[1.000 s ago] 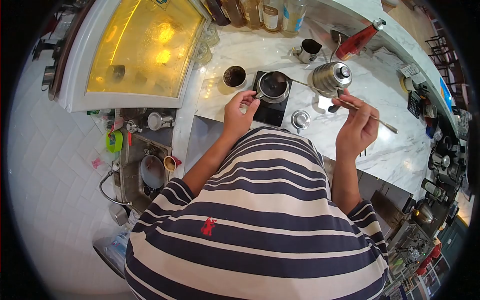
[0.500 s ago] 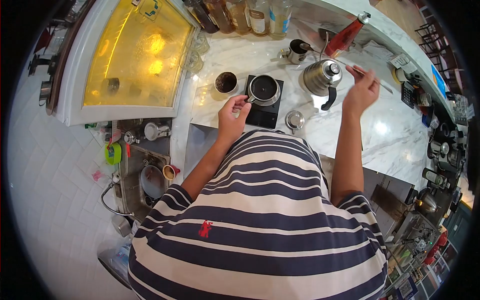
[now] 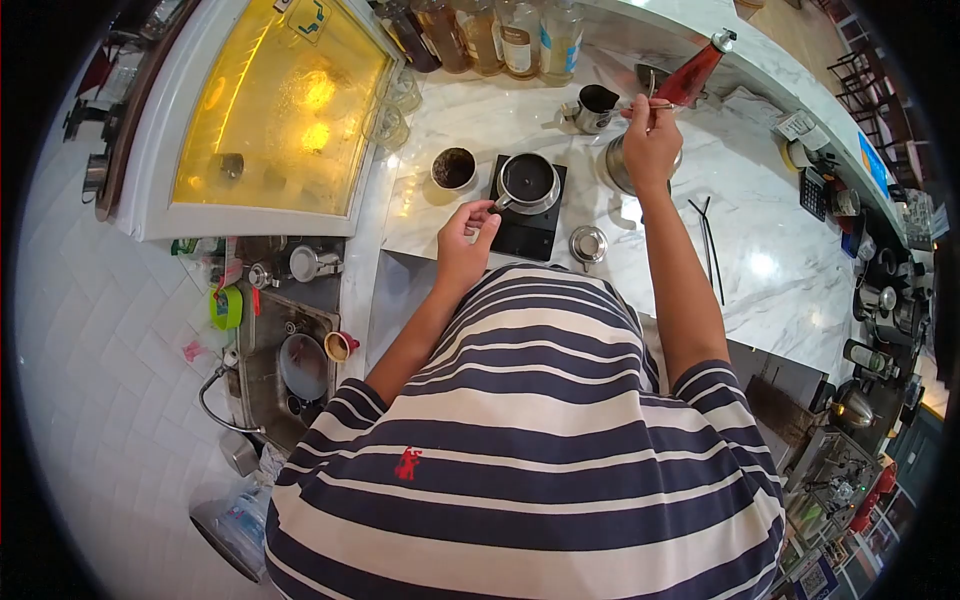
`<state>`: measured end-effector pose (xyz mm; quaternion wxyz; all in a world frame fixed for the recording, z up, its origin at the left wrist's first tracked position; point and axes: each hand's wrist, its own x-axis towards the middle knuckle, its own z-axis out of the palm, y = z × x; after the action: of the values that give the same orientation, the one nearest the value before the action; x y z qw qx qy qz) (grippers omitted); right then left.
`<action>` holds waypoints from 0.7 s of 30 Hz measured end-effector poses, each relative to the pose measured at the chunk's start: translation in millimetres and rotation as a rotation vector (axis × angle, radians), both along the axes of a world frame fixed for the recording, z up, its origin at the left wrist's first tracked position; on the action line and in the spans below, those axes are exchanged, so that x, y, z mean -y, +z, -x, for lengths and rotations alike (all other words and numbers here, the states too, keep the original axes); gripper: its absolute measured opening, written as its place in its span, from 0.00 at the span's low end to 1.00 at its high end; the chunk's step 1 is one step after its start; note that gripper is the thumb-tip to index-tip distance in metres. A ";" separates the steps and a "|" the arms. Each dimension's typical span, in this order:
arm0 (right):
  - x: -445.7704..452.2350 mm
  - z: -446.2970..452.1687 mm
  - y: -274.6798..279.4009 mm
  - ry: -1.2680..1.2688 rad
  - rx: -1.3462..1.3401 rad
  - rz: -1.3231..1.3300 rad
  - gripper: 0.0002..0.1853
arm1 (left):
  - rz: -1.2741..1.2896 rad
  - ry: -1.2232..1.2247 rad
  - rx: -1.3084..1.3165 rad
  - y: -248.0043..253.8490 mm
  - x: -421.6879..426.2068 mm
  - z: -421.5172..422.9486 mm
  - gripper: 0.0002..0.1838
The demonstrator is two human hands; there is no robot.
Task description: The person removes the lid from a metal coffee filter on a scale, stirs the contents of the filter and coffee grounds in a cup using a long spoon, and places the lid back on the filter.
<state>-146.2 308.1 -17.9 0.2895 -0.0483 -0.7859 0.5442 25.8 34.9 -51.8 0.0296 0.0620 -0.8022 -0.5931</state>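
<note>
My left hand [image 3: 466, 238] pinches the handle of a metal cup [image 3: 535, 208] holding dark liquid. The cup stands on a black digital scale [image 3: 525, 240]. My right hand [image 3: 652, 150] is raised over the steel gooseneck kettle [image 3: 618, 168], hiding much of it. Between its fingers is a thin metal spoon [image 3: 664, 106], held roughly level. Just left of the spoon stands a small steel pitcher [image 3: 590, 112]. A cup with dark residue inside [image 3: 453, 168] sits left of the scale. Close to my body is a small round metal piece [image 3: 588, 244].
Two black straws [image 3: 710, 245] lie on the marble counter [image 3: 770, 220] at right. Several bottles [image 3: 518, 40] line the back, with a red bottle [image 3: 692, 75] at back right. A yellow-lit glass-front cabinet [image 3: 280, 110] and a sink [image 3: 262, 345] are at left.
My right hand has moved left with the spoon, from the kettle's right side to above it. The black straws have come into view. My left hand stays on the cup's handle.
</note>
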 end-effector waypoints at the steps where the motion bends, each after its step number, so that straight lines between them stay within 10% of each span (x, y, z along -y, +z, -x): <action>1: -0.8 0.6 -4.3 0.024 -0.009 -0.024 0.13 | 0.015 -0.009 -0.001 1.3 0.1 -0.5 0.16; 21: 15.9 -66.2 -16.3 -0.104 0.083 0.135 0.29 | -0.005 -0.041 0.034 -0.9 7.2 -43.4 0.20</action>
<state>-80.0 292.1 -34.2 0.2803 -0.1309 -0.7553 0.5778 69.2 27.7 -52.7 0.0037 0.0559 -0.8023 -0.5943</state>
